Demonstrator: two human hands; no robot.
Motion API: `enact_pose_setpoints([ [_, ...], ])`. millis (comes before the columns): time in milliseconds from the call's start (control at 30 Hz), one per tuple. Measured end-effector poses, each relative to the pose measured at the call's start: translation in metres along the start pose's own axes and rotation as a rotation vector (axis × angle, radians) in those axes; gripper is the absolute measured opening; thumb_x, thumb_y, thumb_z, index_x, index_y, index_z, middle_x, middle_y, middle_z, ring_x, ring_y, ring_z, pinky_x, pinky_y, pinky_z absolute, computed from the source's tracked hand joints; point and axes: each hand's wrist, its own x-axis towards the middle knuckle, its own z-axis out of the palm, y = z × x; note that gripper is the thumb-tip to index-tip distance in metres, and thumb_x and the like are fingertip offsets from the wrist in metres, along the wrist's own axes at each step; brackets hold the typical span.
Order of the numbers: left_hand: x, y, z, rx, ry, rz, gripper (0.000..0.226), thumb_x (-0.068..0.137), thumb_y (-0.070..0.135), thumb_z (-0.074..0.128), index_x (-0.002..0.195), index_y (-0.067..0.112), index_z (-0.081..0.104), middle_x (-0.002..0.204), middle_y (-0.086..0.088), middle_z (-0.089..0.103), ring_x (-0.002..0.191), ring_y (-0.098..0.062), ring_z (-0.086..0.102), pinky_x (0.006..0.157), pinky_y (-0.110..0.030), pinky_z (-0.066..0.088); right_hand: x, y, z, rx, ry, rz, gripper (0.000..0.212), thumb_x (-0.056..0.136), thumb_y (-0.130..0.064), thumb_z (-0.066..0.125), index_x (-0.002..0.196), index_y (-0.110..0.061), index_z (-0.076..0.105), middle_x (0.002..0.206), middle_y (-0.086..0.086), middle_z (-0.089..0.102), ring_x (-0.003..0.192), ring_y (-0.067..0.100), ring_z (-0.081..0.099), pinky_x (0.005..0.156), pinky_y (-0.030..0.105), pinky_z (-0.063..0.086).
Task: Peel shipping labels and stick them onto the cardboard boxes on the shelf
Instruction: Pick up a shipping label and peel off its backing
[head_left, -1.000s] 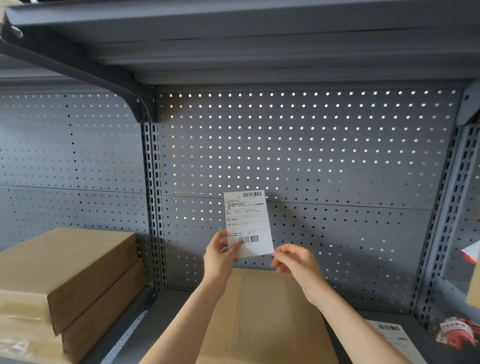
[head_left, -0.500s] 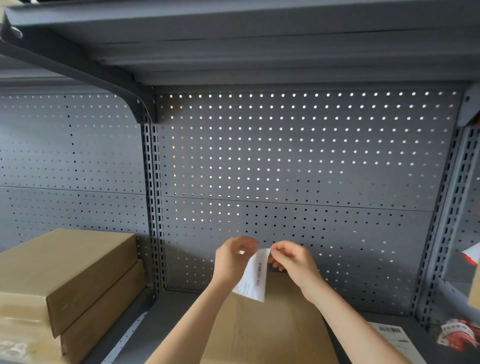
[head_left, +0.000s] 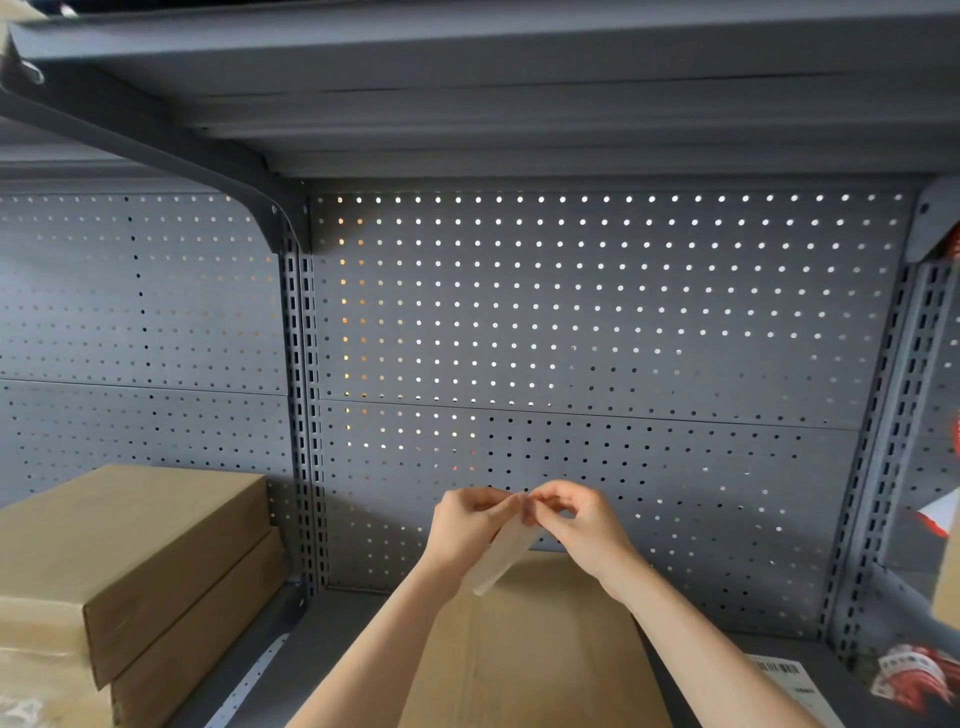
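Note:
My left hand (head_left: 470, 525) and my right hand (head_left: 571, 519) meet at the top edge of a white shipping label (head_left: 501, 558), both pinching it. The label hangs almost edge-on, its plain back towards me, the print hidden. It is held above a flat cardboard box (head_left: 545, 654) that lies on the shelf right below my forearms. Whether the label has come apart from its backing I cannot tell.
Two flat cardboard boxes (head_left: 130, 551) are stacked at the left. Another label sheet (head_left: 789, 680) lies on the shelf (head_left: 311, 639) at the right, beside a red-and-white packet (head_left: 914, 675). A grey pegboard wall (head_left: 571, 322) closes the back; a shelf (head_left: 467, 78) hangs overhead.
The label went from upright and facing me to lower and edge-on. My two hands came together at its top edge, and the right hand took hold of it.

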Motion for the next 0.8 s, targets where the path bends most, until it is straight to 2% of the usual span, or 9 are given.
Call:
enact_pose_setpoints([
  [100, 0.0029, -0.0028, 0.0007, 0.019, 0.025, -0.013, 0.029, 0.085, 0.035, 0.064, 0.061, 0.020, 0.072, 0.053, 0.009, 0.058, 0.051, -0.008, 0.049, 0.053, -0.015, 0.039, -0.0002, -0.0001, 0.0006, -0.002, -0.010, 0.007, 0.013, 0.089, -0.016, 0.059, 0.080, -0.017, 0.068, 0.080, -0.005, 0.073, 0.081, 0.003, 0.062, 0.076, 0.012, 0.044],
  [233, 0.0041, -0.0052, -0.0001, -0.190, 0.030, -0.050, 0.024, 0.088, 0.024, 0.064, 0.070, 0.010, 0.074, 0.070, -0.002, 0.074, 0.067, -0.014, 0.071, 0.064, -0.022, 0.055, 0.0004, 0.0022, -0.0002, 0.050, 0.049, 0.048, 0.016, 0.089, -0.013, 0.057, 0.077, -0.018, 0.066, 0.076, -0.003, 0.071, 0.077, 0.012, 0.064, 0.076, 0.019, 0.047],
  [367, 0.0031, -0.0062, 0.0003, -0.235, 0.055, -0.029, 0.023, 0.090, 0.023, 0.062, 0.076, 0.008, 0.072, 0.075, -0.003, 0.076, 0.072, -0.015, 0.074, 0.063, -0.021, 0.056, 0.0000, 0.0034, -0.0034, 0.156, 0.114, 0.155, 0.018, 0.091, -0.012, 0.051, 0.078, -0.011, 0.064, 0.073, 0.002, 0.068, 0.069, 0.013, 0.059, 0.069, 0.025, 0.048],
  [467, 0.0027, -0.0072, 0.0046, -0.205, 0.050, -0.005, 0.023, 0.090, 0.025, 0.061, 0.074, 0.011, 0.070, 0.075, -0.006, 0.076, 0.073, -0.016, 0.074, 0.067, -0.023, 0.058, -0.0003, 0.0004, -0.0023, 0.185, 0.033, 0.200, 0.032, 0.094, -0.029, 0.049, 0.075, -0.008, 0.066, 0.072, 0.002, 0.070, 0.069, 0.014, 0.061, 0.070, 0.030, 0.050],
  [567, 0.0034, -0.0073, 0.0078, -0.180, 0.042, 0.016, 0.023, 0.090, 0.026, 0.062, 0.072, 0.013, 0.070, 0.073, -0.004, 0.076, 0.073, -0.016, 0.074, 0.069, -0.025, 0.058, -0.0016, -0.0027, 0.0011, 0.137, -0.003, 0.192, 0.040, 0.091, -0.044, 0.054, 0.072, -0.011, 0.065, 0.067, -0.005, 0.067, 0.066, 0.008, 0.061, 0.066, 0.025, 0.049],
  [667, 0.0033, -0.0075, 0.0084, -0.190, 0.017, 0.022, 0.023, 0.090, 0.025, 0.061, 0.077, 0.010, 0.071, 0.078, -0.008, 0.077, 0.076, -0.018, 0.074, 0.073, -0.029, 0.060, -0.0041, -0.0031, 0.0023, 0.067, 0.012, 0.166, 0.033, 0.090, -0.037, 0.059, 0.069, -0.012, 0.061, 0.063, -0.008, 0.064, 0.062, 0.006, 0.060, 0.062, 0.019, 0.046],
  [800, 0.0037, -0.0084, 0.0064, -0.194, 0.071, 0.018, 0.023, 0.091, 0.025, 0.060, 0.078, 0.009, 0.070, 0.080, -0.008, 0.076, 0.075, -0.016, 0.074, 0.067, -0.025, 0.059, -0.0050, -0.0032, -0.0013, 0.071, 0.048, 0.171, 0.028, 0.091, -0.022, 0.057, 0.077, 0.002, 0.060, 0.068, 0.000, 0.062, 0.063, 0.009, 0.056, 0.058, 0.013, 0.043],
])
